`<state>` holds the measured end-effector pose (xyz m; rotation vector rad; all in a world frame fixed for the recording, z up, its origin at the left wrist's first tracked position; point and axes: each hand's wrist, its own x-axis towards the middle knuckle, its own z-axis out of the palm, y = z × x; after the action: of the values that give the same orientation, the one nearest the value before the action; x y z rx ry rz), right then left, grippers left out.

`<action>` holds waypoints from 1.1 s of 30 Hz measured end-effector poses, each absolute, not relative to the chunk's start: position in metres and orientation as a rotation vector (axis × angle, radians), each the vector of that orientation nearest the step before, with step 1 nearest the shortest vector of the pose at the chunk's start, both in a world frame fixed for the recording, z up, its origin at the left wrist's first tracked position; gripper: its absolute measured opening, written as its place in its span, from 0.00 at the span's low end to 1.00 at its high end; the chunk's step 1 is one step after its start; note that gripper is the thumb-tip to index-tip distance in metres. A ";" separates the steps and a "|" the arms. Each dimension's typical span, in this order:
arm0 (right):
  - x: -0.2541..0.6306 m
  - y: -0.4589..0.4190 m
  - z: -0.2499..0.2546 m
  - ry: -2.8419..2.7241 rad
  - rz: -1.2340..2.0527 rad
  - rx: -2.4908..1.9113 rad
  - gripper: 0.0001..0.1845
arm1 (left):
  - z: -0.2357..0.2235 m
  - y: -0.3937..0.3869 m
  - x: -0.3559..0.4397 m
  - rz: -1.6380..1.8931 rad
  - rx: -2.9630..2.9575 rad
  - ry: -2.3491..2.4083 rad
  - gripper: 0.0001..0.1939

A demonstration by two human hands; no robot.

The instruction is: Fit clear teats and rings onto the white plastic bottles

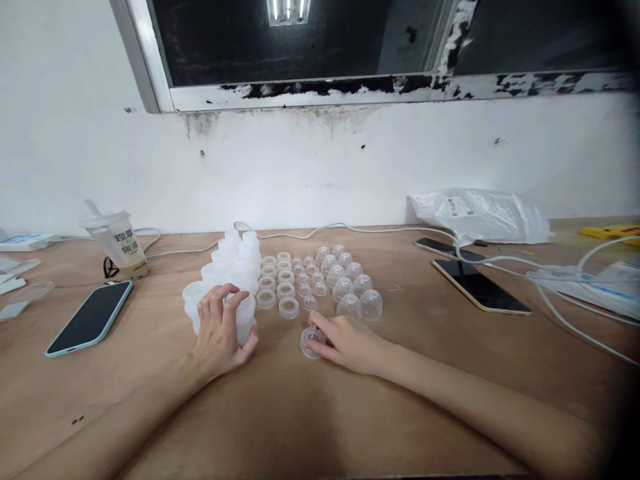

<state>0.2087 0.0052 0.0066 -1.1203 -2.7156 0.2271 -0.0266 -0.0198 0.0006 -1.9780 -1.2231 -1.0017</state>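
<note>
My left hand point(220, 337) curls its fingers and thumb around a frosted white bottle point(244, 321) at the front of two rows of such bottles point(210, 273). My right hand point(353, 341) pinches a clear bottle nipple point(313, 335), which sits at a translucent collar ring point(305, 348) low over the table; the fingertips partly hide both. Between the hands stand two rows of collar rings point(289, 307), then small clear nipples point(310, 303). Clear domed caps point(371, 305) form two rows behind my right hand.
On the wooden table point(260, 427), a phone point(90, 319) and a drink cup point(117, 243) stand left. Two more phones, one pale-edged point(480, 287) and one dark point(447, 249), lie right among white cables point(555, 313). A plastic bag point(483, 215) rests against the wall.
</note>
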 end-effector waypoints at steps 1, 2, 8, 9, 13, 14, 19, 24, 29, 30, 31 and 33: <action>0.209 0.006 0.006 -2.717 0.244 -1.115 0.15 | 0.001 -0.021 -0.027 -1.012 -1.974 -1.227 0.24; 0.209 0.006 0.006 -2.720 0.253 -1.112 0.15 | 0.002 -0.022 -0.026 -1.030 -1.964 -1.229 0.25; 0.210 0.008 0.007 -2.748 0.246 -1.087 0.15 | 0.000 -0.019 -0.027 -1.056 -1.954 -1.185 0.28; 0.210 0.008 0.007 -2.748 0.250 -1.082 0.15 | -0.001 -0.017 -0.027 -1.043 -1.954 -1.180 0.27; 0.208 0.008 0.007 -2.734 0.273 -1.077 0.15 | -0.004 -0.012 -0.028 -0.986 -1.951 -1.209 0.27; 0.208 0.008 0.008 -2.734 0.273 -1.075 0.15 | -0.004 -0.011 -0.029 -0.966 -1.957 -1.221 0.27; 0.207 0.006 0.008 -2.750 0.219 -1.029 0.15 | -0.005 -0.012 -0.028 -0.924 -1.966 -1.243 0.26; 0.202 0.003 0.006 -2.696 0.169 -1.104 0.15 | -0.004 -0.031 -0.011 -1.007 -2.038 -1.020 0.26; 0.196 0.004 0.007 -2.671 0.274 -1.102 0.13 | -0.007 -0.039 0.025 -0.726 -2.666 -1.128 0.21; 0.196 0.005 0.006 -2.659 0.303 -1.098 0.12 | -0.007 -0.037 0.031 -0.722 -2.714 -1.220 0.20; 0.196 0.005 0.006 -2.643 0.331 -1.091 0.12 | -0.008 -0.035 0.036 -0.721 -2.732 -1.291 0.18; 0.197 0.005 0.005 -2.605 0.384 -1.063 0.12 | -0.009 -0.032 0.042 -0.720 -2.730 -1.359 0.15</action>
<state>0.1973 0.0050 0.0047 -1.0627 -2.6055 0.3836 0.0425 -0.0317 -0.0088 -2.7302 -1.3595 -0.7202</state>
